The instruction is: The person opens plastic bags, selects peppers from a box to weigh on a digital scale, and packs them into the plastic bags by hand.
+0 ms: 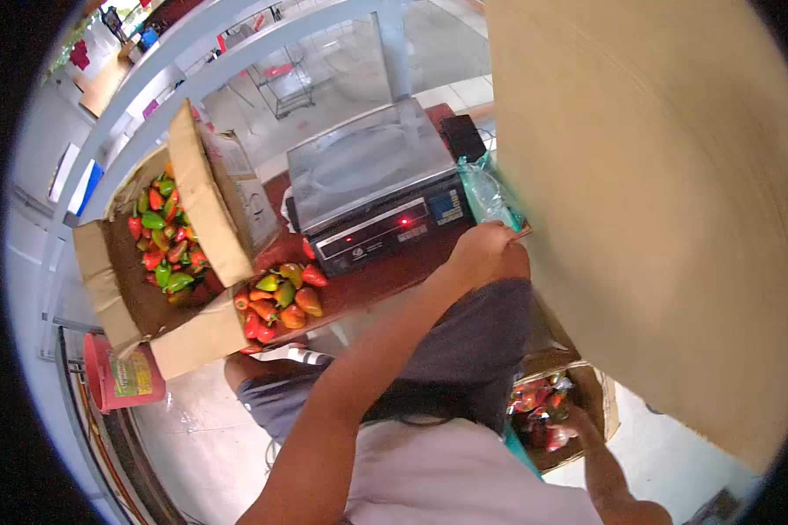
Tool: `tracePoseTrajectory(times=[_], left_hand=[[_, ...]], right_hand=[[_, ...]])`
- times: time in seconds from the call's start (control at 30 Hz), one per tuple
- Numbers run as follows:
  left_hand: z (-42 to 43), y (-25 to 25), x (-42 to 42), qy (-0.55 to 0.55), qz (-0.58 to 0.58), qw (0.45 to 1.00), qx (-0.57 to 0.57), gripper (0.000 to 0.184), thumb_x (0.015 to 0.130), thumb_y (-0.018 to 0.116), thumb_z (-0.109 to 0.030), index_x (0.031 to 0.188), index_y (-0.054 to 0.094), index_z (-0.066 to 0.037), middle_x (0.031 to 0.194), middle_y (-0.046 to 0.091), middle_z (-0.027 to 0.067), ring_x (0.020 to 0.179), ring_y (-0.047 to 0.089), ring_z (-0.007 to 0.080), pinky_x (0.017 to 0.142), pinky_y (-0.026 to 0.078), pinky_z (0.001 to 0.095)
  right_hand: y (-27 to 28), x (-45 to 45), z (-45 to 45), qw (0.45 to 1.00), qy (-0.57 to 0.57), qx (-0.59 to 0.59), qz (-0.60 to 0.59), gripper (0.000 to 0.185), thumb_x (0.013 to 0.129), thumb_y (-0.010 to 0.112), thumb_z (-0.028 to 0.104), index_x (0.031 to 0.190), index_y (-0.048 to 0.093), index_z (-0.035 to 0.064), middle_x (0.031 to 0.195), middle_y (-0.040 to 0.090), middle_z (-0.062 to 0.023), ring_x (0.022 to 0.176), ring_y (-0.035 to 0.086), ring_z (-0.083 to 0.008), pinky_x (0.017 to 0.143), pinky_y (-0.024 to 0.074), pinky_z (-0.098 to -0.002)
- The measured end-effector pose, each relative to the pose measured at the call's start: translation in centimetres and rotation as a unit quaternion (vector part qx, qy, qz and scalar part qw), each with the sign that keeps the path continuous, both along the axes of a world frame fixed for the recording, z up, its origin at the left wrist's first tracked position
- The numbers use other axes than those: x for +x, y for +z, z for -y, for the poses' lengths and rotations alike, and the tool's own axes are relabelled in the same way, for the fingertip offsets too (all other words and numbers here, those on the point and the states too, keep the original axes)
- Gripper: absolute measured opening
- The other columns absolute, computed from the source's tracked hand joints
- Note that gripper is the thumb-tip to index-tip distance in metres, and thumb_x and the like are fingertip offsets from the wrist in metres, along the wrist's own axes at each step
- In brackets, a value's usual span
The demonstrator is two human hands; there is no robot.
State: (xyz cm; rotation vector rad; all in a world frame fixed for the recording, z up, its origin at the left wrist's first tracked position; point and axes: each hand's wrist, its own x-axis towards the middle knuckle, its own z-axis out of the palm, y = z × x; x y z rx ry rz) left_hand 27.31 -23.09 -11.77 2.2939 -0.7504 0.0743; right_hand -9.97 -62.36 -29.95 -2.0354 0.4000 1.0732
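Note:
My left hand [492, 254] is at the right end of the red table, its fingers closed at the lower edge of the teal plastic bags [490, 194]. Down to my right, my right hand [571, 425] reaches into a cardboard box [597, 385], its fingers round a clear bag of peppers [552, 404]; the fingertips are partly hidden. A digital scale [368, 175] with lit red digits stands in front of me. Loose red, orange and green peppers [280, 302] lie on the table left of the scale.
An open cardboard box [203, 197] of peppers stands at the left. Below it is a pink bucket [105, 376]. A large tan panel [648, 192] rises at the right. Behind the scale runs a pale blue railing [394, 52]. A small black object [462, 137] sits at the scale's corner.

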Motion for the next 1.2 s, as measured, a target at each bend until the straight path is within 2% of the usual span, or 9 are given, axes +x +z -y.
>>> tracePoseTrajectory(times=[0.07, 0.1, 0.13, 0.4, 0.7, 0.77, 0.87, 1.0, 1.2], left_hand=[[2.1, -2.6, 3.0, 0.041, -0.037, 0.992, 0.115, 0.015, 0.083, 0.060, -0.010, 0.091, 0.071, -0.003, 0.097, 0.069, 0.0207, 0.089, 0.068, 0.0402, 0.078, 0.055, 0.0481], [2.9, -3.9, 4.1, 0.061, -0.057, 0.981, 0.172, 0.016, 0.084, 0.059, -0.011, 0.089, 0.070, -0.003, 0.096, 0.069, 0.0214, 0.088, 0.069, 0.0410, 0.077, 0.056, 0.0493], [3.3, -5.2, 5.2, 0.081, -0.066, 0.979, 0.176, 0.017, 0.084, 0.058, -0.012, 0.090, 0.071, -0.002, 0.096, 0.070, 0.0220, 0.088, 0.069, 0.0413, 0.077, 0.056, 0.0500], [2.7, -7.9, 7.5, 0.171, -0.136, 0.967, 0.135, 0.020, 0.085, 0.057, -0.011, 0.094, 0.071, 0.000, 0.101, 0.070, 0.0246, 0.093, 0.070, 0.0416, 0.080, 0.057, 0.0507], [1.0, -5.0, 8.2, 0.123, -0.093, 0.985, 0.076, 0.019, 0.088, 0.052, -0.013, 0.094, 0.059, 0.003, 0.092, 0.067, 0.0278, 0.090, 0.066, 0.0453, 0.077, 0.052, 0.0546], [0.0, -2.3, 7.7, 0.110, -0.089, 0.987, 0.071, 0.021, 0.091, 0.050, -0.018, 0.096, 0.058, 0.001, 0.091, 0.066, 0.0283, 0.090, 0.065, 0.0458, 0.078, 0.051, 0.0558], [-1.2, 2.0, 7.3, 0.078, -0.064, 0.993, 0.063, 0.019, 0.094, 0.050, -0.017, 0.099, 0.058, -0.001, 0.091, 0.067, 0.0243, 0.088, 0.065, 0.0436, 0.078, 0.051, 0.0513], [-4.9, 10.6, 4.3, 0.021, -0.080, 0.983, -0.161, 0.013, 0.097, 0.052, -0.013, 0.099, 0.058, -0.002, 0.090, 0.069, 0.0143, 0.085, 0.068, 0.0275, 0.073, 0.052, 0.0384], [-14.0, 16.6, -3.3, 0.070, -0.230, 0.866, -0.438, 0.014, 0.102, 0.051, -0.019, 0.102, 0.057, -0.006, 0.100, 0.070, 0.0071, 0.088, 0.068, 0.0142, 0.069, 0.050, 0.0251]], right_hand=[[-2.0, -0.9, -0.3, 0.995, -0.001, -0.089, 0.045, 0.074, 0.069, 0.088, 0.036, 0.132, 0.055, 0.0129, 0.126, 0.065, -0.0138, 0.118, 0.061, -0.0291, 0.098, 0.0517, -0.0392], [-2.3, -1.0, -0.3, 0.967, 0.143, -0.181, 0.113, 0.064, 0.073, 0.086, 0.027, 0.130, 0.057, 0.0151, 0.128, 0.062, -0.0154, 0.121, 0.058, -0.0293, 0.101, 0.0500, -0.0377], [3.8, 1.6, -2.9, 0.971, 0.099, -0.129, 0.176, 0.051, 0.074, 0.084, 0.022, 0.119, 0.064, 0.0096, 0.119, 0.066, -0.0144, 0.113, 0.064, -0.0294, 0.095, 0.0537, -0.0403], [13.6, 9.8, -10.0, 0.949, -0.111, 0.027, 0.294, 0.029, 0.083, 0.076, 0.012, 0.112, 0.071, 0.0067, 0.105, 0.073, -0.0133, 0.094, 0.070, -0.0239, 0.083, 0.0548, -0.0345], [17.0, 30.9, -22.3, 0.827, 0.015, 0.030, 0.561, 0.036, 0.086, 0.068, 0.009, 0.122, 0.066, 0.0120, 0.125, 0.065, -0.0149, 0.119, 0.059, -0.0329, 0.100, 0.0472, -0.0454], [14.2, 35.7, -24.0, 0.775, 0.127, -0.153, 0.600, 0.038, 0.088, 0.068, 0.016, 0.124, 0.063, 0.0057, 0.124, 0.064, -0.0198, 0.113, 0.061, -0.0392, 0.100, 0.0476, -0.0439], [11.7, 40.6, -24.7, 0.865, 0.186, -0.174, 0.432, 0.052, 0.084, 0.070, 0.029, 0.128, 0.060, 0.0053, 0.128, 0.061, -0.0230, 0.121, 0.056, -0.0413, 0.108, 0.0401, -0.0492], [12.9, 41.7, -26.3, 0.899, 0.187, -0.207, 0.337, 0.064, 0.077, 0.075, 0.039, 0.130, 0.061, 0.0055, 0.131, 0.058, -0.0268, 0.126, 0.053, -0.0406, 0.109, 0.0352, -0.0551], [17.4, 37.0, -26.2, 0.881, 0.221, -0.202, 0.367, 0.086, 0.069, 0.083, 0.044, 0.139, 0.052, 0.0066, 0.144, 0.049, -0.0240, 0.134, 0.046, -0.0404, 0.111, 0.0350, -0.0525]])
